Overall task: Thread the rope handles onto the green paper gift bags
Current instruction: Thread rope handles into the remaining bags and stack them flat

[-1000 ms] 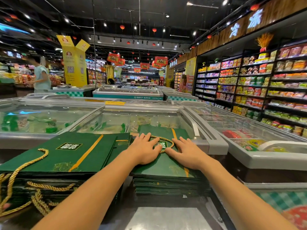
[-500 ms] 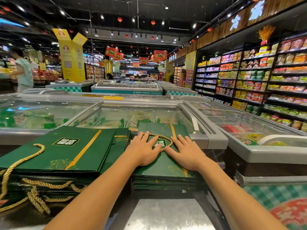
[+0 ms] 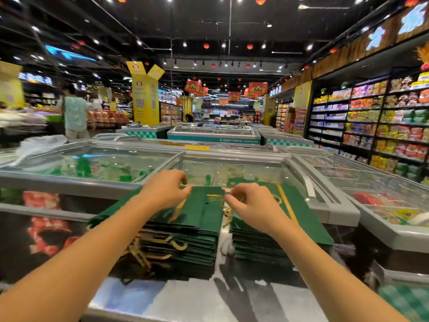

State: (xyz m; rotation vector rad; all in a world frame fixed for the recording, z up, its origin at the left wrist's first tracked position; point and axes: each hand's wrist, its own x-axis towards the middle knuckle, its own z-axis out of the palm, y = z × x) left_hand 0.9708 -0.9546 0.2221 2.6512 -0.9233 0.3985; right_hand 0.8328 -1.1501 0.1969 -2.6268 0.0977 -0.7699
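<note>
Two stacks of flat green paper gift bags lie in front of me, a left stack [image 3: 199, 219] and a right stack [image 3: 299, 217]. Gold rope handles [image 3: 148, 249] stick out of the left stack's near side. My left hand [image 3: 166, 191] hovers over the left stack with curled fingers pinching a gold rope end. My right hand [image 3: 249, 206] is raised over the right stack's left edge and pinches the gold rope [image 3: 228, 213], which dangles into the gap between the stacks. The frame is blurred, so the rope's full run is unclear.
The stacks sit on a metal surface [image 3: 185, 298] against glass-lidded freezer chests [image 3: 232, 168]. More freezers extend right [image 3: 371, 194] and left [image 3: 69, 163]. Stocked shelves [image 3: 383, 126] line the right aisle. A person [image 3: 75, 112] stands far left.
Both hands have lifted off the top bag, where they lay flat beside the rope loop. Their fingers now curl and pinch the rope, raised and shifted left toward the gap.
</note>
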